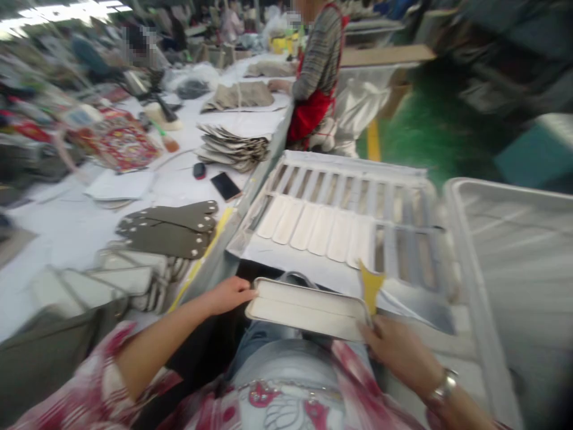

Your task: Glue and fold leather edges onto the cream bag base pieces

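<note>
A long, pale panel with rounded corners and a dark edge [308,307] is held level above my lap. My left hand [229,295] pinches its left end between thumb and fingers. At the other end, my right hand [394,340] is closed on the panel's corner. A flat yellow tool with a notched, flared end [370,289] sticks up beside the right-hand fingers; whether they grip it too is hard to see. Just beyond the panel, a row of similar white pieces [308,227] lies on a slatted white rack [353,173].
On the white table [179,137] at left lie olive cut pieces [172,230], pale padded panels [107,280], a phone [226,186] and a stack of flat pieces [230,149]. A large white bin [514,269] stands at right. A co-worker in a red apron [311,116] stands ahead.
</note>
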`<state>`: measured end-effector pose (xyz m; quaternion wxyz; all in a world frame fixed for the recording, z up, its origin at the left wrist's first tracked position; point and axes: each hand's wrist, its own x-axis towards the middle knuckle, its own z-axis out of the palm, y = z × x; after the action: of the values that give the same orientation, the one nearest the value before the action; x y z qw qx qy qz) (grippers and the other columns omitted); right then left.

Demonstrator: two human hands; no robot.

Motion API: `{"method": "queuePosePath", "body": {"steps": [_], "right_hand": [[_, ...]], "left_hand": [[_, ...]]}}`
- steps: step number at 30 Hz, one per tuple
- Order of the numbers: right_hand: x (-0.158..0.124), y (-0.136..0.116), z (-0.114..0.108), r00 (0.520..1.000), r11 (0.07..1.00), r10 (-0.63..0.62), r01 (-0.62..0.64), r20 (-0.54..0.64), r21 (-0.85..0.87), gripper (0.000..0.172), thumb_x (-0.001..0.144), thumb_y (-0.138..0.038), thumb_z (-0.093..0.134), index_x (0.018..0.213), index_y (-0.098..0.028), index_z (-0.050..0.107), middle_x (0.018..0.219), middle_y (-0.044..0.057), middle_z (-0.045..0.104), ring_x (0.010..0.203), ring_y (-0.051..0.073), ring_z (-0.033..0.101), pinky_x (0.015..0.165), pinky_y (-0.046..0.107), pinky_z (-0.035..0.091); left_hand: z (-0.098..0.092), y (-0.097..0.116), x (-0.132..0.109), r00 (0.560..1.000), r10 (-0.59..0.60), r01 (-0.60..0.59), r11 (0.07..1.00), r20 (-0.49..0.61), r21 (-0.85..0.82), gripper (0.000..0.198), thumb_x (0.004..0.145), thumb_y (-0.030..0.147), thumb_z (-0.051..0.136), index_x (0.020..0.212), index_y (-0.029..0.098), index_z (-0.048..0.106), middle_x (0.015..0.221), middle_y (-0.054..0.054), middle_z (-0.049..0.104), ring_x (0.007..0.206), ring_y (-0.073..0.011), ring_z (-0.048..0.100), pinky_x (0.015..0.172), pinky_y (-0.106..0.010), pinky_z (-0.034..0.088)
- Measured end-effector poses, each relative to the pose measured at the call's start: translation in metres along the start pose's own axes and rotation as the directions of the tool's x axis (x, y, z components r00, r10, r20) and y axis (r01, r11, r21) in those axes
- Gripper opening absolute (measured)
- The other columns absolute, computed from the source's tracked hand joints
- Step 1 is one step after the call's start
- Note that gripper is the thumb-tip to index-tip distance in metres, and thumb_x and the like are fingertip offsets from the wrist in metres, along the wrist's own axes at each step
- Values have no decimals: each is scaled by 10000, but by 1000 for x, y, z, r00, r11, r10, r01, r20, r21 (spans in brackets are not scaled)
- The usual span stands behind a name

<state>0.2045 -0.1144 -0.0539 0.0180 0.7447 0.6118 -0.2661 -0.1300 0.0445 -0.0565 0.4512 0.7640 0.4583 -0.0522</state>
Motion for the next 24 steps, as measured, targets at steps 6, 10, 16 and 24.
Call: {"method": "queuePosePath", "body": {"steps": [6, 10, 16, 24], "right_hand": [[-4, -21, -2, 978, 966, 209, -209, 16, 153, 304, 889, -244, 335, 630, -162, 471, 600, 50, 602, 517, 112, 542, 526, 235, 304], [-5, -23, 1, 973, 960, 231, -228, -1, 165, 321, 902, -229, 316, 631, -161, 474, 560, 44, 588, 492, 105, 531, 519, 231, 296], [-2, -27, 2, 972, 969, 235, -232, -29, 86, 305, 900, -201, 323, 642, -161, 480, 575, 48, 596, 509, 110, 544, 530, 228, 306], [-3, -16, -4, 973, 877, 183, -226, 140, 424, 355, 916, -397, 283, 713, -173, 469, 589, 43, 598, 571, 155, 611, 561, 258, 441]], "left_hand": [[41, 55, -4, 862, 481, -377, 819, -160, 432, 177, 854, 261, 392, 777, 158, 513, 888, -62, 568, 865, -188, 515, 757, -292, 393], [83, 102, 10, 705, 701, -672, 615, 103, 413, 478, 832, 335, 490, 1278, 193, 392, 1391, -67, 379, 1091, -218, 490, 903, -323, 416], [97, 124, 33, 729, 625, -667, 554, 279, 499, 492, 778, 396, 539, 1214, 173, 489, 1368, -70, 420, 902, -244, 577, 731, -355, 491], [90, 123, 34, 753, 584, -657, 636, 303, 405, 534, 739, 502, 586, 1186, 218, 520, 1311, -99, 455, 931, -246, 572, 755, -337, 462]]}}
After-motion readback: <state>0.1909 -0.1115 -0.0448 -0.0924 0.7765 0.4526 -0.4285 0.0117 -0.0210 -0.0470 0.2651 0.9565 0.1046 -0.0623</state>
